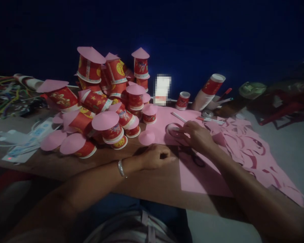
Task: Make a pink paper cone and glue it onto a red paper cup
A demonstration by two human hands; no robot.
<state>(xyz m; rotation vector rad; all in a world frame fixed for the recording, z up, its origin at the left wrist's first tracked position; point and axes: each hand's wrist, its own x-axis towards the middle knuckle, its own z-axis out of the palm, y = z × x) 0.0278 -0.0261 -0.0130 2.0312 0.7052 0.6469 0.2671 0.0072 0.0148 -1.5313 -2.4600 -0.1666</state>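
My right hand (196,135) reaches over the pink paper with its fingers closed at the right edge of a roll of tape (172,129). My left hand (157,157) rests on the brown table, fingers curled in with nothing visible in them. Just beyond it, a pink paper cone (147,137) lies on the table. A dark scissors handle (199,160) shows on the pink paper sheet (192,179) below my right hand. A white stick-like pen (179,117) lies behind the tape.
Red paper cups with pink cone roofs (111,130) are piled on the left. Pink paper offcuts (253,148) cover the right side. Behind stand a single red cup (184,100) and a leaning cup stack (209,91). A power strip (36,136) lies far left.
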